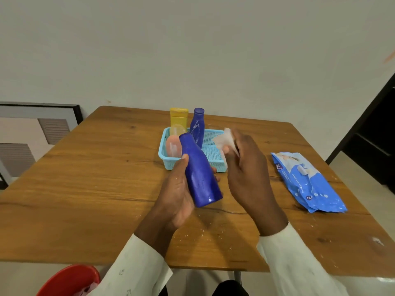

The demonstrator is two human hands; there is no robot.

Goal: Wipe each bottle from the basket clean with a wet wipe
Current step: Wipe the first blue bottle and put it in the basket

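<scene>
My left hand (178,189) grips the blue bottle (199,171) tilted toward eleven o'clock, baring its side. My right hand (245,167) pinches the wet wipe (224,141) at its two o'clock, over the basket (211,154), ready to rub.

A basket (168,162) is placed far centre on the table (85,189), bottles (197,127) standing inside; a wipes pack (307,182) is laid to its right; a held bottle (199,174) is positioned nearer.

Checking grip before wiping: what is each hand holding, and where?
Left hand grips the blue bottle round its lower body. Right hand pinches a wet wipe.
</scene>
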